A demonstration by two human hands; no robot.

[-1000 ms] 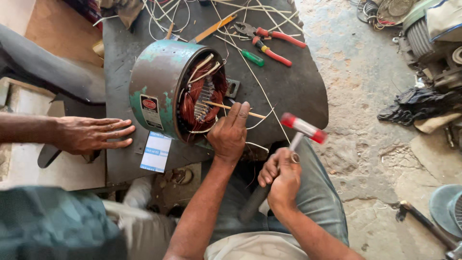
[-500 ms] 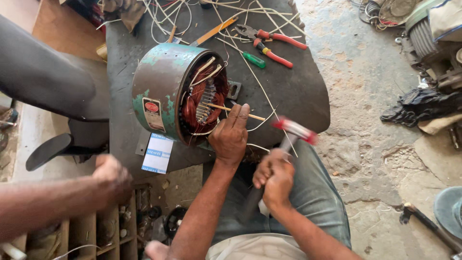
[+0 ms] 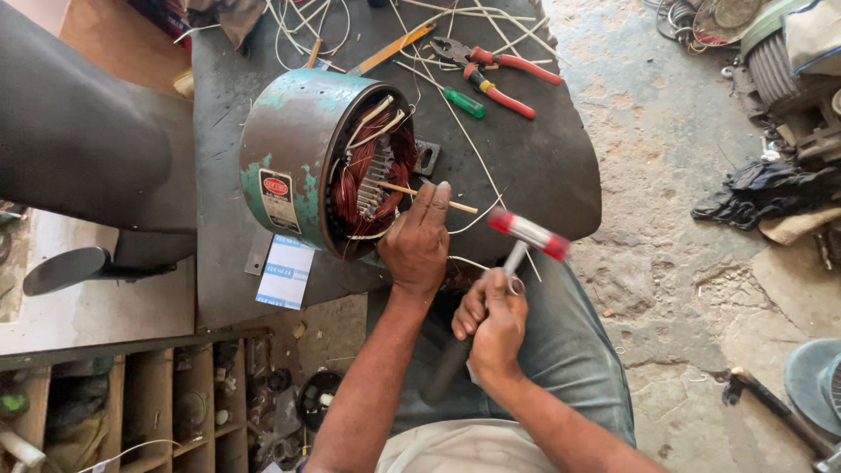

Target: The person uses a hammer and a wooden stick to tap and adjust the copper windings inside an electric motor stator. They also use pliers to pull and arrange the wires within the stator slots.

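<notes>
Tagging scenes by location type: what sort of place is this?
Likely a motor repair workshop: an opened motor stator with copper windings on a dark bench, red-handled pliers among loose wires, and a small mallet in the right hand.

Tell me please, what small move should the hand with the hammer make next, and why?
Probably a light tap: bring the red-ended hammer, raised in the right hand, down onto the outer end of the thin wooden stick. The left hand steadies that stick against the copper windings inside the green motor housing.
</notes>
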